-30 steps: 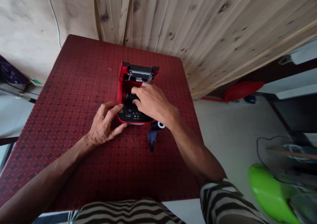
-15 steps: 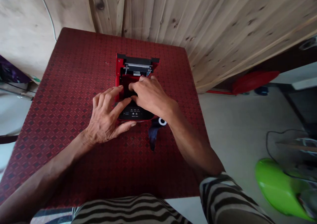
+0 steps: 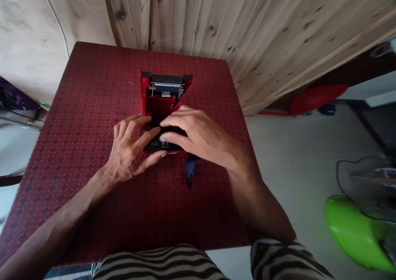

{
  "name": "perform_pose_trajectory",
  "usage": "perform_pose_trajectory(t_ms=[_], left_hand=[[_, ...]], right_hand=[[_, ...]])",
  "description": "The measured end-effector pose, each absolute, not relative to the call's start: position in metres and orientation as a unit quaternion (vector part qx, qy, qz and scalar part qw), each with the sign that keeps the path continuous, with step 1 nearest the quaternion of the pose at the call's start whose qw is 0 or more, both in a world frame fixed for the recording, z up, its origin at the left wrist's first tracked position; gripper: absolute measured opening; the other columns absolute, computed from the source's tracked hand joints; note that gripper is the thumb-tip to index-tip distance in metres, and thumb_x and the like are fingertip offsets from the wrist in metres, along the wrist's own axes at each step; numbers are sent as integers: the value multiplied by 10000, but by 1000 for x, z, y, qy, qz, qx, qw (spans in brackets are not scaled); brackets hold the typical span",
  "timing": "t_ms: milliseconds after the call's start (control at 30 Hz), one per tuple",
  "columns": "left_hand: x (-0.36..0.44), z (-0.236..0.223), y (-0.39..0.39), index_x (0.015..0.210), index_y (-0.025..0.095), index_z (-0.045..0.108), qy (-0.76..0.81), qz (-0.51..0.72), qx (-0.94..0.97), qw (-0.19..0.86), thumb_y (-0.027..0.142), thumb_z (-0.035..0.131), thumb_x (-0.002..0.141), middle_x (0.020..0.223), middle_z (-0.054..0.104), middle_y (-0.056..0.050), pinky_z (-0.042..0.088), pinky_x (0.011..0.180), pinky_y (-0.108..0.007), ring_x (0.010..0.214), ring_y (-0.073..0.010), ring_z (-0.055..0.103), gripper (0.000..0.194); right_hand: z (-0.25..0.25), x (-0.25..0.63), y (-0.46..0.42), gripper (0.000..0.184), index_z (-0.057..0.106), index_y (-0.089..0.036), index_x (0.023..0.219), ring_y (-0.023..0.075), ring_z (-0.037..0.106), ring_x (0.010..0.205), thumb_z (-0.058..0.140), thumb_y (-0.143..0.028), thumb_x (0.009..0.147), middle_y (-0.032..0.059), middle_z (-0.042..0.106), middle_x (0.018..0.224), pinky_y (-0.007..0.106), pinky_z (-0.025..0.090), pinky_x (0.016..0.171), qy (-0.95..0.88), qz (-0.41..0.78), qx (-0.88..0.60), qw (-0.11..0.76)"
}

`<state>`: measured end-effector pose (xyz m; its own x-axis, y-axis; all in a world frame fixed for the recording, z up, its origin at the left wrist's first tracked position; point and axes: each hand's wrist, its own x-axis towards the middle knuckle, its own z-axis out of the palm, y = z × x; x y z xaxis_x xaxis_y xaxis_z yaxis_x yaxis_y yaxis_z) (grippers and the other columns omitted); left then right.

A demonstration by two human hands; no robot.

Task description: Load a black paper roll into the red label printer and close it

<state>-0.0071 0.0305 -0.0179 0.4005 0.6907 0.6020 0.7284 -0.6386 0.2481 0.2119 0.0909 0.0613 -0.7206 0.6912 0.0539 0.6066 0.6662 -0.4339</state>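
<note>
A small red-and-black printer (image 3: 167, 81), apparently a label printer, stands on the table with its lid raised at the back. My left hand (image 3: 131, 148) holds its front left corner, fingers over the left side and panel edge, thumb against the front. My right hand (image 3: 198, 135) is over the front right of the body, thumb and fingers apart above the black panel. Dark contents in the bay are partly hidden by my fingers. A dark ribbon strip (image 3: 189, 174) lies by the front right corner; the roll beside it is hidden by my right hand.
The table (image 3: 102, 90) has a red patterned cover and stands against a plank wall (image 3: 192, 20). On the floor to the right are a bright green chair-like object (image 3: 349, 230), a black cable (image 3: 338, 176) and a red rounded object (image 3: 318, 102).
My right hand has let go of the black roll in the bay, and its fingers have come back over the panel. My left hand has shifted from the corner to reach over the panel edge.
</note>
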Motion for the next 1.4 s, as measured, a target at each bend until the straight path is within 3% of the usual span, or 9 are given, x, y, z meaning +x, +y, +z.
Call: perform_pose_trajectory(t_ms=[100,300,433,500,567,733,867,1100,1400], left_hand=[[-7,-18,29,1432,222,594,-425,-347,-836,17,573,684,991,1429,612,-196,479,1081,-535,1335,-365,584,570],[-24,-13,29,1570,218,483,-455,-400,-795,-45,595,554,1053,1455,593,-164,484,1136,-495,1360,-317,570,644],[-41,-9,66,1604,234,431,-503,-475,-717,-85,618,447,1094,1489,565,-137,540,1082,-466,1318,-271,596,638],[-44,-4,91,1627,226,382,-497,-466,-724,-111,677,467,1070,1567,527,-142,502,1142,-470,1391,-278,564,721],[-41,5,111,1645,181,329,-475,-458,-734,-161,709,379,1083,1570,545,-161,470,1185,-485,1413,-276,570,773],[-25,26,115,1445,189,610,-469,-439,-739,-201,696,287,1104,1263,727,-76,534,1067,-409,1178,-221,682,692],[-23,26,86,1354,228,682,-438,-418,-776,-177,608,317,1128,1197,732,-65,530,1032,-428,1137,-221,676,573],[-32,-2,63,1301,295,728,-400,-369,-833,-105,576,440,1099,1344,688,-91,469,1087,-529,1273,-293,646,450],[-39,-8,64,1403,301,656,-348,-315,-883,2,862,612,878,1402,656,-145,460,1041,-543,1268,-361,627,770]], right_hand=[[51,222,81,122,795,-156,1015,222,677,942,730,-260,1014,76,794,1001,387,503,944,-906,192,-348,148],[30,221,77,178,787,-172,957,191,671,887,640,-191,1057,57,779,949,350,525,910,-899,146,-341,232],[27,216,66,241,778,-170,882,192,641,886,619,-178,1062,66,763,932,333,546,863,-897,68,-337,279],[27,213,57,233,777,-172,868,193,613,869,629,-153,1046,72,748,922,326,546,816,-885,10,-344,313],[27,210,48,176,783,-167,902,189,577,821,659,-127,1020,66,723,883,321,534,765,-872,-40,-353,338],[18,207,30,89,776,-135,1003,174,556,764,703,-86,985,43,696,830,315,506,702,-863,-98,-355,345],[11,207,24,118,764,-122,1038,168,560,749,698,-47,975,35,705,828,320,491,670,-862,-137,-357,332],[10,204,20,106,758,-131,1017,166,577,764,674,-68,1001,35,705,832,320,492,673,-857,-127,-384,320],[10,205,20,172,739,-187,1066,189,583,798,597,-94,1040,51,699,868,346,498,692,-858,-84,-396,315]])
